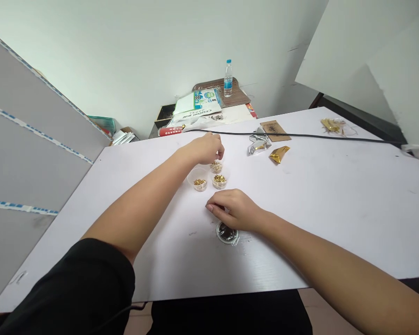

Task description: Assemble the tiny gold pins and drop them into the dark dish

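My left hand (206, 149) reaches over the farthest of three small clear cups, its fingers bent down and closed; their tips are partly hidden. That far cup (216, 166) holds small pale and gold pieces. Nearer me stand a left cup (198, 180) and a right cup (219, 181), both with small gold pieces inside. My right hand (235, 209) rests on the table just in front of the cups, thumb and fingers closed together; anything between them is too small to name. Partly under its wrist lies a round dark disc (227, 232) with a pale rim and clear wrap.
A black cable (300, 136) runs across the far side of the white table (335, 195). Near it lie a gold packet (279, 154), a silver packet (259, 146), a brown card (275, 130) and a gold bundle (331, 124). A water bottle (228, 79) stands beyond.
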A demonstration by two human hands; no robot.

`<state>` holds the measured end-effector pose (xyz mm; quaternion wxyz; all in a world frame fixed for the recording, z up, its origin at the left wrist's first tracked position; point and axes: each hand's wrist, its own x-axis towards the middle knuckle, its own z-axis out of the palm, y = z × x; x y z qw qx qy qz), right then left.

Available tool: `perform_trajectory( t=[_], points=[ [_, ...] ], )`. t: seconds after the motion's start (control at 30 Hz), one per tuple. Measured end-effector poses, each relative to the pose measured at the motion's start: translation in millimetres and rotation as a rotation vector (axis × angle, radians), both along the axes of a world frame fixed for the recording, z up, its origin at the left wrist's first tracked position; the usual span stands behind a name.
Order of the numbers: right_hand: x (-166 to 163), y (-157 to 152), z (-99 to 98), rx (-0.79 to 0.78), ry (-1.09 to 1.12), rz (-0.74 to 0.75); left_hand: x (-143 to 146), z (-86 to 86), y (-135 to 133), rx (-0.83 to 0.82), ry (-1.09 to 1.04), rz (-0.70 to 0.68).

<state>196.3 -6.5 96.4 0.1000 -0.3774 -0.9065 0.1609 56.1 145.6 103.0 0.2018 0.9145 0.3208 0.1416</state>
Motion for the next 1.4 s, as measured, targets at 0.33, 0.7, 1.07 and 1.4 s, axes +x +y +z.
perform_trajectory(
  t=[0.33,0.7,1.07,1.4],
  points=[
    [1,1,-1.4,0.004,-0.011,-0.021,-9,8.9,-34,0.135,0.035,-0.233],
    [3,2,-2.2,-0.025,-0.022,-0.033,19,-4.7,-32,0.211,0.090,-0.256],
    [2,1,-2.1,-0.019,-0.018,-0.025,20,-18.3,-18,0.165,-0.073,-0.334],
    [2,3,-1.3,-0.006,-0.006,-0.009,7,-15.3,-13,0.040,-0.161,-0.288]
  ],
)
